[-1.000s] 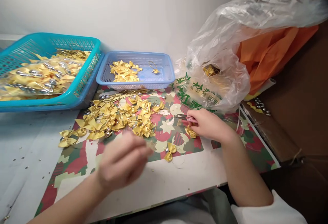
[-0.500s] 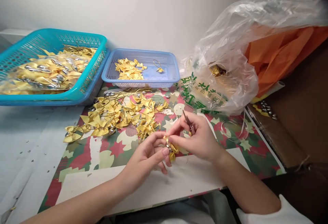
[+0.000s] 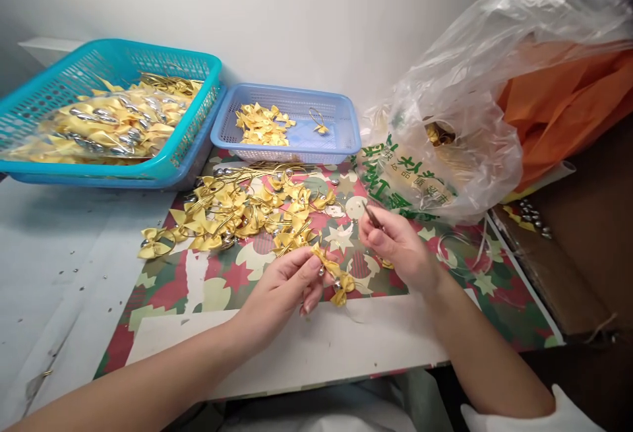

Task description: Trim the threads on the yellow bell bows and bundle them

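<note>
My left hand (image 3: 289,280) pinches a gold ribbon bow (image 3: 324,258) between thumb and fingers, above the white sheet's far edge. Small silver beads show at the bow, and a second gold bow (image 3: 342,289) hangs just below it to the right. To the right, my right hand (image 3: 398,244) is closed round a slim dark metal tool (image 3: 374,217), whose tip points up and left. Its exact kind is hidden by the fingers. Beyond my left hand lies a pile of gold bows (image 3: 232,211) with silver beads and gold wire loops.
A turquoise basket (image 3: 171,161) with bagged bows stands at the back left. Beside it is a smaller blue basket (image 3: 341,102) holding bows. A clear plastic bag (image 3: 465,181) slumps at the back right, near a cardboard box (image 3: 593,247). A white sheet (image 3: 208,346) lies in front.
My right hand has drawn away to the right from my left hand, still with the tool. The bow stays in my left hand, now more exposed. The whole view has shifted slightly.
</note>
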Tool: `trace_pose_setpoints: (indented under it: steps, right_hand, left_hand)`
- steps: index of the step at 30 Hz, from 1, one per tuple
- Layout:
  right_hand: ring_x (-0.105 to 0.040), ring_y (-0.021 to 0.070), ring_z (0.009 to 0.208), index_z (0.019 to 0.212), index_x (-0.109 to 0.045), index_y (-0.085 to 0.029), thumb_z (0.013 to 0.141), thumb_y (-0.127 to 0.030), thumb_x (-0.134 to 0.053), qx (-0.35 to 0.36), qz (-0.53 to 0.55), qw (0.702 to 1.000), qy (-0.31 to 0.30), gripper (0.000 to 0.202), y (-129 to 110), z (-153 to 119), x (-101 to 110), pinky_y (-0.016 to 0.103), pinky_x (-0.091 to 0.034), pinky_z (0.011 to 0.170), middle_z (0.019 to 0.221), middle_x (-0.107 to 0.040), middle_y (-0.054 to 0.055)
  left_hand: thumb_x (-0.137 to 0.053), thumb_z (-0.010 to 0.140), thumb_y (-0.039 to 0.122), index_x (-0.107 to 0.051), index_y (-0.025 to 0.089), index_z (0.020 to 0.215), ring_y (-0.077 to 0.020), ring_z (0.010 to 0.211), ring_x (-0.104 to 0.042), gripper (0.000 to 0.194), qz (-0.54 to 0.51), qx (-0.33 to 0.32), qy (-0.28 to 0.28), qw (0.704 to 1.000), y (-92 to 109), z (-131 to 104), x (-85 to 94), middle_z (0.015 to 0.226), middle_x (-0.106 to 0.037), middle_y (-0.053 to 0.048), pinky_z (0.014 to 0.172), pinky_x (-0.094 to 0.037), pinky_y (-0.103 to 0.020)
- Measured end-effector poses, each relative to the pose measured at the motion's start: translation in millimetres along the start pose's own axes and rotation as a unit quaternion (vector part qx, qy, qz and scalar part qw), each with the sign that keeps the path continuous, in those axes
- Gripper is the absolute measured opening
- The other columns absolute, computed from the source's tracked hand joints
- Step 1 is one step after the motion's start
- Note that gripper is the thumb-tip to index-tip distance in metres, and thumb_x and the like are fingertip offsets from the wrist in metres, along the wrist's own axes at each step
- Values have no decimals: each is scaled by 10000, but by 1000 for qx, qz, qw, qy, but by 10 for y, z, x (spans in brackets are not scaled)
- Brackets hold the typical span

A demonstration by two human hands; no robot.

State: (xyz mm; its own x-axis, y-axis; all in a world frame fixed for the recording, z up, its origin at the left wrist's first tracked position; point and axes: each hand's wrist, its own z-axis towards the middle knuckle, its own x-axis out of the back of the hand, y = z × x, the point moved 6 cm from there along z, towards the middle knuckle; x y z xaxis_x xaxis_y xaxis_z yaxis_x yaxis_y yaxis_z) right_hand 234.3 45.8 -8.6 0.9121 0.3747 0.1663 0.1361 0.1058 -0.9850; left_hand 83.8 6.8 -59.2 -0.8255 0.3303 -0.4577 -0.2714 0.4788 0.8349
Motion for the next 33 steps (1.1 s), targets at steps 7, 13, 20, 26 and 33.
trace_pose_setpoints:
  steps: [7,13,20,26,33]
  right_hand:
    - [-263,79,549,656,-315,-206,864,-455,-608,-16,-104,994,-21,438,36,31,-9,240,-223,494,623,-295,-67]
    - [-502,108,590,675,-307,-227,745,-294,-724,-52,36,996,-59,428,73,7,-182,251,-415,522,703,-575,-20]
    - [-558,115,621,679,-303,-227,768,-213,-698,-14,97,994,-50,405,63,-4,-223,260,-476,566,771,-621,0]
    - [-555,102,639,689,-301,-225,787,-155,-675,-6,107,993,-40,393,76,20,-178,244,-477,582,765,-605,-13]
    - [-520,83,617,699,-283,-230,802,-207,-665,-38,98,993,-59,396,93,18,-185,216,-453,519,782,-554,-25]
  left_hand:
    - [-641,848,465,-617,182,858,-75,522,-311,284,-60,-18,-32,998,54,-1,-68,634,-412,44,525,-292,-231]
    - [-609,886,430,-557,251,938,-103,602,-423,193,-20,-67,-48,996,65,-32,-26,707,-484,31,582,-365,-237]
    - [-540,939,336,-523,231,927,-103,686,-534,107,30,-121,-51,991,108,-35,-16,936,-546,-19,652,-492,-255]
    - [-564,903,197,-529,236,990,-165,912,-587,102,211,-232,-27,949,234,-84,-34,1043,-547,-58,731,-530,-277]
    - [-574,885,124,-588,196,895,-162,882,-630,74,412,-314,51,854,315,-123,-17,906,-644,-51,699,-532,-251]
